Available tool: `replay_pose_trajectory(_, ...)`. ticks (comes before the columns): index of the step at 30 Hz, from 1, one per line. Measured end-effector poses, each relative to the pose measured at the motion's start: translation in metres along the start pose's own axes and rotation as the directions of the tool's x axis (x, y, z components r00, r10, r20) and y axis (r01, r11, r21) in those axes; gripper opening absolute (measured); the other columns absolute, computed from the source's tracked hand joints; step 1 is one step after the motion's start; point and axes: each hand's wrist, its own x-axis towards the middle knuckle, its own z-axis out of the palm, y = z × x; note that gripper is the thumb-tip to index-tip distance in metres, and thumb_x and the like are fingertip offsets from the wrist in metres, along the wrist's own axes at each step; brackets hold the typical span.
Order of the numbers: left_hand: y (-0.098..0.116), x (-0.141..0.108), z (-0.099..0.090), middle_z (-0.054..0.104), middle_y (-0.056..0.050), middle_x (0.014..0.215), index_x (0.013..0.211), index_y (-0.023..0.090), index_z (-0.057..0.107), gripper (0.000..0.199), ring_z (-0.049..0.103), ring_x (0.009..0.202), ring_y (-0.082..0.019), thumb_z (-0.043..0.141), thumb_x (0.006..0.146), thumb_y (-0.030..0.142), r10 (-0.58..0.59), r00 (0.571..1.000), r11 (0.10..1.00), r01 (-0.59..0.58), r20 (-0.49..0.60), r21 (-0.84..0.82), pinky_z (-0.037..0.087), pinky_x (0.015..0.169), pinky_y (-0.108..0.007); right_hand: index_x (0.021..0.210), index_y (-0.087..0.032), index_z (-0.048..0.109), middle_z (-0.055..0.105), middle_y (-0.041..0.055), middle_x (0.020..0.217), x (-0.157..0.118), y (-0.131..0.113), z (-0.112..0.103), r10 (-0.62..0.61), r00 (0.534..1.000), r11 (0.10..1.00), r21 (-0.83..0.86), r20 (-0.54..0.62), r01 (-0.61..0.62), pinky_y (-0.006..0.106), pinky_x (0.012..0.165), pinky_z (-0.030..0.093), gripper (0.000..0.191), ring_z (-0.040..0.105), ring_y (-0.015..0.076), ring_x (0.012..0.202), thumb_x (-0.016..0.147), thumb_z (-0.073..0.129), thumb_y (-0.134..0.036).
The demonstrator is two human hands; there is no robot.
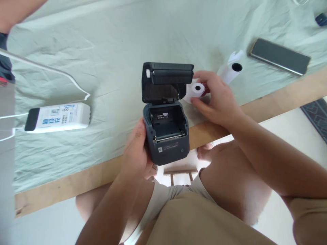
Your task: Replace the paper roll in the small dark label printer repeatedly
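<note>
My left hand (136, 146) is closed round the left side of a dark portable label printer (167, 149), held tilted over the table's front edge. Its lid (167, 81) stands up, and the paper bay (167, 124) shows no roll inside. To the right of the lid, my right hand (214, 97) has its thumb and fingers round a small white paper roll (190, 93) with a black core. Just behind that hand, a second white paper roll (230, 72) stands upright with a loose, torn end at its top.
A black phone (279, 56) lies at the right on the pale green cloth (114, 44). At the left is a white power strip (61, 117) with white cables. Another person's arm (17, 12) reaches in at the upper left. A wooden edge (76, 180) borders the table's front.
</note>
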Motion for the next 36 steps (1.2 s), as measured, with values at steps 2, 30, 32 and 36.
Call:
replay_pose_trajectory(2, 0.000, 0.000, 0.000, 0.078, -0.001, 0.078, 0.107, 0.023, 0.076, 0.035, 0.073, 0.062, -0.019, 0.062, 0.100, 0.055, -0.004, 1.000, 1.000, 0.004, 0.005, 0.002, 0.057, 0.055, -0.029, 0.140, -0.030, 0.050, 0.070, 0.0082, 0.122, 0.000, 0.001, -0.001, -0.010, 1.000, 1.000, -0.013, 0.020, 0.011, 0.044, 0.094, 0.060, 0.055, 0.067, 0.0238, 0.102, 0.088, 0.059, -0.019)
replay_pose_trajectory(30, 0.000, -0.001, 0.000, 0.078, -0.002, 0.084, 0.101, 0.021, 0.077, 0.032, 0.075, 0.073, -0.019, 0.072, 0.094, 0.052, 0.070, 0.997, 0.997, -0.069, 0.023, -0.037, 0.059, 0.063, -0.028, 0.140, -0.030, 0.048, 0.068, 0.0087, 0.117, 0.003, 0.006, -0.003, 0.037, 0.994, 0.998, 0.053, -0.104, -0.031, 0.043, 0.088, 0.060, 0.056, 0.069, 0.0241, 0.096, 0.088, 0.068, -0.029)
replay_pose_trajectory(32, 0.002, -0.003, -0.003, 0.077, -0.002, 0.083, 0.109, 0.022, 0.076, 0.037, 0.072, 0.066, -0.019, 0.079, 0.087, 0.051, 0.060, 0.994, 0.998, -0.059, 0.089, -0.010, 0.058, 0.060, -0.029, 0.138, -0.031, 0.047, 0.068, 0.0084, 0.114, -0.001, -0.003, -0.008, 0.030, 0.979, 0.990, 0.140, -0.200, -0.002, 0.041, 0.080, 0.060, 0.052, 0.070, 0.0236, 0.093, 0.090, 0.067, -0.038)
replay_pose_trajectory(36, 0.003, -0.006, -0.005, 0.075, -0.001, 0.077, 0.117, 0.023, 0.074, 0.045, 0.066, 0.056, -0.018, 0.086, 0.082, 0.048, 0.037, 0.989, 0.998, -0.044, 0.144, 0.044, 0.054, 0.053, -0.030, 0.128, -0.034, 0.052, 0.073, 0.0056, 0.115, -0.014, -0.036, -0.012, -0.096, 0.955, 0.966, 0.204, -0.282, 0.158, 0.044, 0.076, 0.060, 0.044, 0.073, 0.0271, 0.099, 0.090, 0.069, -0.048)
